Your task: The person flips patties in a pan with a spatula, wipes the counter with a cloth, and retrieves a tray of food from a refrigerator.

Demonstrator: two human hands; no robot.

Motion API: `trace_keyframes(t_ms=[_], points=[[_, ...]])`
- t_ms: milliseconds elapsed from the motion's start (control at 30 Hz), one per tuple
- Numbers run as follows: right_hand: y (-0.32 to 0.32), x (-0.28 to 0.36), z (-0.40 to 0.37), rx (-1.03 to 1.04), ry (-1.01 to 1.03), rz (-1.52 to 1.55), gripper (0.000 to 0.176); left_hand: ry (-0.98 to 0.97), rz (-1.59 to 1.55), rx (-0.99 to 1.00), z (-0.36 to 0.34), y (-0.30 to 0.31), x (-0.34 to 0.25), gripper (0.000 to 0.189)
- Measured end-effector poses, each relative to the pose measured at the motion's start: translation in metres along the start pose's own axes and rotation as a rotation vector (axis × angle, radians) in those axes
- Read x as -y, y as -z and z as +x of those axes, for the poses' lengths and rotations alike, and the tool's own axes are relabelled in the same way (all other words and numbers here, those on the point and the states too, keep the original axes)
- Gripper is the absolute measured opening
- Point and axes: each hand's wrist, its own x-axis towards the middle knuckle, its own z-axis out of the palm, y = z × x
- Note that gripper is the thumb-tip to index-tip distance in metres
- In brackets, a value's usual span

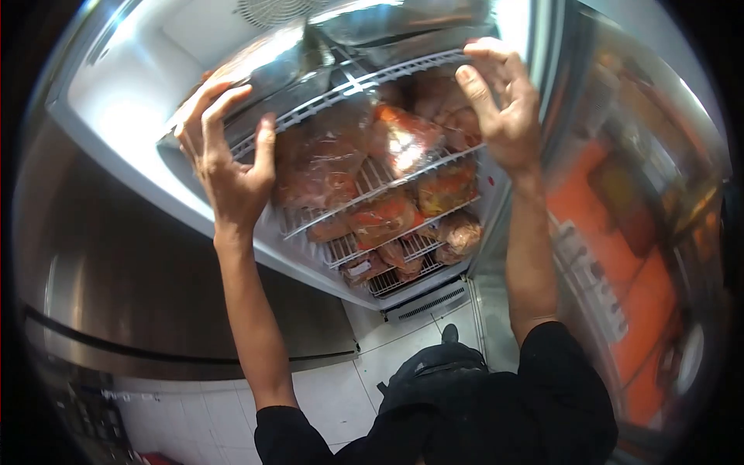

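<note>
Both arms are raised into an upright fridge or freezer with wire shelves. My left hand (226,159) is at the left of the top shelf, fingers spread and thumb apart, against or just in front of a shiny metal tray (291,91). My right hand (505,108) is at the right end of the same wire shelf (360,83), its fingers bent and thumb apart, by the corner of a second shiny tray (407,35). Whether the fingertips touch the trays or the shelf edge cannot be made out. Neither hand visibly holds anything.
Clear plastic bags of meat (322,159) fill the shelf below. Lower shelves hold more wrapped packs (384,217). A steel door (147,256) stands at left, the glossy open door (620,232) at right. White floor tiles (329,407) lie below.
</note>
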Motion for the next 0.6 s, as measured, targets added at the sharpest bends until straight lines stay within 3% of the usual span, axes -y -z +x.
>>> trace_keyframes(t_ms=[133, 200, 267, 367, 400, 467, 533, 567, 600], points=[[0.024, 0.003, -0.088, -0.035, -0.248, 0.112, 0.009, 0.071, -0.174, -0.056, -0.021, 0.004, -0.033, 0.032], [0.039, 0.011, -0.154, 0.018, -0.472, 0.005, 0.012, 0.053, -0.250, -0.013, -0.052, 0.008, -0.047, 0.031], [0.047, 0.060, -0.192, -0.046, -0.617, -0.085, 0.017, 0.076, -0.404, 0.063, -0.093, 0.015, -0.062, 0.029], [0.073, 0.180, -0.194, -0.113, -0.276, -0.419, 0.018, 0.324, -0.797, 0.185, -0.171, 0.028, -0.089, 0.024], [0.088, 0.223, -0.199, -0.187, 0.012, -0.509, 0.019, 0.424, -0.957, 0.243, -0.201, 0.032, -0.098, 0.022], [0.121, 0.309, -0.213, -0.371, 0.600, -0.700, 0.027, 0.730, -1.165, 0.548, -0.262, 0.054, -0.123, 0.023], [0.160, 0.371, -0.221, -0.547, 0.888, -0.932, 0.037, 0.629, -1.118, 0.858, -0.351, 0.071, -0.133, 0.023], [0.174, 0.390, -0.224, -0.649, 0.848, -1.116, 0.038, 0.592, -1.151, 0.963, -0.414, 0.081, -0.134, 0.024], [0.178, 0.387, -0.223, -0.785, 0.452, -1.351, 0.040, 0.555, -1.174, 1.060, -0.469, 0.100, -0.135, 0.026]])
